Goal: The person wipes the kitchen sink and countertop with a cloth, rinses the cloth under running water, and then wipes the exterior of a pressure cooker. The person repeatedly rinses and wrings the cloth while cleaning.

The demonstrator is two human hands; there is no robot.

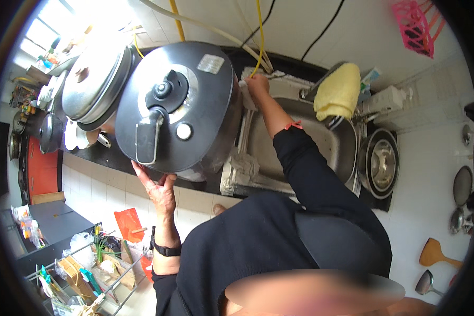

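Observation:
A large black electric pressure cooker (pixel 205 118) with a closed lid stands on the dark counter, left of a stainless steel sink (pixel 308 146). My left hand (pixel 160 191) touches the cooker's lower front edge with spread fingertips. At the back left corner of the sink, my right hand (pixel 257 85) is closed around something beside a yellow hose (pixel 262 35); what exactly it grips is hard to tell. A pale crumpled cloth (pixel 248 96) hangs just below that hand. Another crumpled cloth (pixel 243 168) lies on the sink's front left rim.
Left of the cooker stands a lidded metal pot (pixel 96 83). A yellow towel (pixel 337 91) hangs over the faucet area. Nested metal bowls (pixel 379 164) stand right of the sink. A wire rack (pixel 118 276) with groceries stands at the lower left. Utensils, including a wooden spatula (pixel 432 252), hang at the right.

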